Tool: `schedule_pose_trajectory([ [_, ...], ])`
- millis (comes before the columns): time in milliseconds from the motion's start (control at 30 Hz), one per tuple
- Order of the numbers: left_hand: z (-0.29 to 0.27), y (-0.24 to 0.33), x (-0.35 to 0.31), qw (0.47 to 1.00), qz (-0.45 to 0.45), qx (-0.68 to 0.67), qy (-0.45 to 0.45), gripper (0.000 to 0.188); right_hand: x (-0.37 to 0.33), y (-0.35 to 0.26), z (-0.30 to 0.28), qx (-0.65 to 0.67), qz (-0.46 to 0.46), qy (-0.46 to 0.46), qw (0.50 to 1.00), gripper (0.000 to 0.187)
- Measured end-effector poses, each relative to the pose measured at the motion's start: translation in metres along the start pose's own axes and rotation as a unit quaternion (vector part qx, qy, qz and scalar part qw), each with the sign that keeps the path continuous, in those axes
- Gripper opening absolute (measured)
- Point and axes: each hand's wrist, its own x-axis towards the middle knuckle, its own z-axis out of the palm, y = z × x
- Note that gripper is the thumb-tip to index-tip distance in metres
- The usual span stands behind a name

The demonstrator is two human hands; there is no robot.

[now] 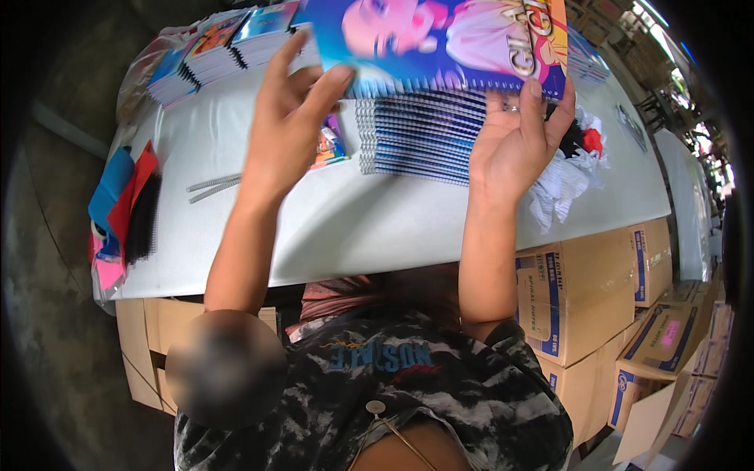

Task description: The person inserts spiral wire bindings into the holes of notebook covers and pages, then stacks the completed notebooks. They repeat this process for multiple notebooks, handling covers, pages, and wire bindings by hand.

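Note:
A spiral notebook (440, 47) with a colourful pink, blue and purple illustrated cover is raised above the far part of the table. At its right end, my right hand (514, 141) grips the coil-bound lower edge with its fingers. My left hand (290, 125) is at the notebook's left corner, fingers spread, the thumb tip at or just touching the edge. Below the raised notebook lies a stack of spiral notebooks (428, 137), coils showing at its left side. Part of another colourful cover (330, 143) shows behind my left hand.
Loose metal spiral coils (214, 185) lie on the white table (353, 235). More notebook stacks (212, 59) stand far left. Blue, red and black material (126, 204) hangs at the left edge. Crumpled white cloth (561, 184) lies right. Cardboard boxes (589, 290) are stacked near right.

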Motion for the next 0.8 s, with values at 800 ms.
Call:
schedule_pose_trajectory([
  [800,-0.111,-0.138,0.017,0.837,0.065,0.539,-0.065,0.034,-0.03,-0.012,-0.137,-0.466,-0.09,-0.042,0.879,0.048],
])
